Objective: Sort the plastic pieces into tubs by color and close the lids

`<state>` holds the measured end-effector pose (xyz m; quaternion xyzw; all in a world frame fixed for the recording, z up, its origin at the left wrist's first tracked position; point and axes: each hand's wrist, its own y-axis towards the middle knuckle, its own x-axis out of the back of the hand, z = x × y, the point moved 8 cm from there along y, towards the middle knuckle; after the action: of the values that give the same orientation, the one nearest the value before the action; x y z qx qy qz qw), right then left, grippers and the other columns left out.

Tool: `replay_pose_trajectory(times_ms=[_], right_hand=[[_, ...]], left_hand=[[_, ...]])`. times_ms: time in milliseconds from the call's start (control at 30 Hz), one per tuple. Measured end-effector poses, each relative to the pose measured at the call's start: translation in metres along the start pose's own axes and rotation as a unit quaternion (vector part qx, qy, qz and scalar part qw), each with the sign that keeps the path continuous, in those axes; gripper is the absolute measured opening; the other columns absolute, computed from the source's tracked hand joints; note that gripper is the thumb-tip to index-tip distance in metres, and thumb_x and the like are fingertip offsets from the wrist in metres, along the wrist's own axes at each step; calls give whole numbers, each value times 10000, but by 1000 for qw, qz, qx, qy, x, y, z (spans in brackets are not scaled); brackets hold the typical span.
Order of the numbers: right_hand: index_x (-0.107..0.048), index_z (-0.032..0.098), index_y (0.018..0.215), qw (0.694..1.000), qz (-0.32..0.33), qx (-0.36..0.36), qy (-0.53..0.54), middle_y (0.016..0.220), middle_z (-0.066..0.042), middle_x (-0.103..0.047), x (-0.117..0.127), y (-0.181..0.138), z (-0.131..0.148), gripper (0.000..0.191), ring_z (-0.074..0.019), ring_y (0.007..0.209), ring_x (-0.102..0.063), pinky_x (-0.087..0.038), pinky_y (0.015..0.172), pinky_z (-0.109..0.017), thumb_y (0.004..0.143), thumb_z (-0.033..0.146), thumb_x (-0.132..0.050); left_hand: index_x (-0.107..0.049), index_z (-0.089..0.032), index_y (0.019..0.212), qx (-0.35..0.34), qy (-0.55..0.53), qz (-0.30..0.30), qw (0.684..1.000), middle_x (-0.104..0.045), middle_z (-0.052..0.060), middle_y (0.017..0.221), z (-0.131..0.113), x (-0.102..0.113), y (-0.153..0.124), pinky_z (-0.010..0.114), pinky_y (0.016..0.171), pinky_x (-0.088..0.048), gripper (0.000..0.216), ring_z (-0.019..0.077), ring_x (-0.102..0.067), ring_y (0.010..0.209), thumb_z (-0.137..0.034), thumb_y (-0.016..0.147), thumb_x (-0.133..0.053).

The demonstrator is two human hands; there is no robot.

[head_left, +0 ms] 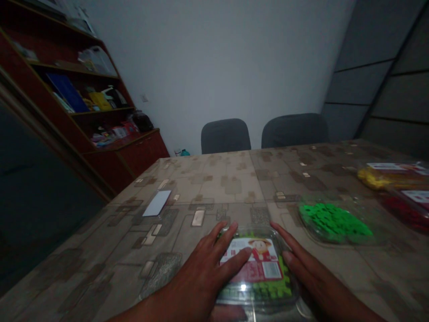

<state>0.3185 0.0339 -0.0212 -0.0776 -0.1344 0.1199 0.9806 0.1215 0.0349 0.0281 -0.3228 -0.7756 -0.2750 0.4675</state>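
A clear plastic box (264,286) with a red and white label on its lid holds green pieces and sits at the near edge of the table. My left hand (208,268) lies flat on the lid's left side, fingers stretched over the label. My right hand (308,273) rests along the box's right side, fingers stretched out and touching its edge. Neither hand grips anything.
An open clear tray of green pieces (335,221) lies to the right. Boxes with yellow (385,176) and red (409,210) pieces sit at the far right. A white card (157,202) lies on the patterned table (217,183). Two grey chairs (226,135) and a bookshelf (83,98) stand behind.
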Motion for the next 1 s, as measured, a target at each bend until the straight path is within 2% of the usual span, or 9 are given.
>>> replay_pose_trajectory(times_ms=[133, 200, 267, 300, 433, 633, 767, 867, 1000], right_hand=[[-147, 224, 1551, 999, 38, -11, 17, 1472, -119, -471, 1, 0, 6, 769, -233, 1316, -468, -354, 1084, -376, 934, 647, -323], [-168, 231, 1548, 997, 56, -21, 55, 1078, -107, -715, -2, 2, 7, 721, -206, 970, -677, -515, 820, -310, 953, 597, -348], [-180, 231, 1540, 992, 66, -40, 102, 689, -15, -689, -7, 6, 5, 677, -153, 568, -637, -456, 515, -228, 966, 537, -368], [-208, 228, 1528, 990, 57, -40, 122, 659, 1, -671, -7, 8, 5, 650, -139, 508, -599, -422, 473, -216, 966, 504, -383], [-451, 219, 1370, 994, -12, 23, 102, 1165, -100, -663, 1, 20, 14, 515, -204, 906, -667, -519, 814, -336, 955, 520, -396], [-551, 186, 1273, 996, -45, 36, 73, 1317, -146, -588, 6, 25, 21, 554, -277, 1164, -580, -419, 1014, -420, 902, 582, -438], [-516, 150, 1294, 991, 13, 2, 135, 1002, -107, -715, -2, 30, 21, 604, -224, 869, -678, -516, 739, -323, 852, 561, -496], [-502, 122, 1265, 990, 32, -32, 133, 677, -10, -661, -4, 35, 20, 612, -149, 522, -581, -392, 477, -238, 805, 527, -499], [-543, 146, 1155, 994, 29, -20, 106, 685, 4, -635, -3, 40, 25, 494, -145, 548, -564, -372, 494, -236, 809, 489, -459]], left_hand=[[-239, -439, 1488, -1, -14, -7, 1000, -42, 33, 1628, 4, -4, -1, 665, 1098, -196, 892, 458, -105, 1443, -522, 748, -732], [-243, -430, 1490, -4, -6, -9, 1000, -42, 45, 1626, 4, -4, -2, 674, 1090, -204, 882, 463, -112, 1440, -515, 757, -726], [-260, -411, 1491, -5, 6, -13, 1000, -67, 76, 1619, 2, -3, -2, 684, 1069, -238, 854, 473, -141, 1432, -522, 772, -707], [-270, -398, 1492, -5, 13, -12, 1000, -81, 95, 1614, 2, -2, -2, 691, 1057, -254, 839, 481, -154, 1426, -529, 781, -695], [-284, -382, 1492, -4, 32, -5, 999, -102, 117, 1606, 0, -3, -2, 705, 1033, -283, 809, 496, -169, 1417, -539, 799, -669], [-245, -405, 1498, -16, 5, -40, 999, -122, 101, 1610, 1, 0, -3, 713, 1035, -279, 896, 502, -182, 1412, -548, 751, -719], [-156, -424, 1511, 4, -40, -51, 998, -73, 77, 1626, 6, -6, -4, 686, 1085, -213, 959, 471, -117, 1438, -558, 747, -720], [-143, -432, 1510, 13, -92, -110, 990, -16, 40, 1636, 7, -9, -7, 646, 1122, -166, 915, 439, -72, 1454, -579, 778, -673], [-282, -423, 1476, 162, -204, -226, 939, -167, 3, 1620, 29, -7, -18, 563, 1171, -123, 555, 330, -121, 1473, -470, 951, -456]])
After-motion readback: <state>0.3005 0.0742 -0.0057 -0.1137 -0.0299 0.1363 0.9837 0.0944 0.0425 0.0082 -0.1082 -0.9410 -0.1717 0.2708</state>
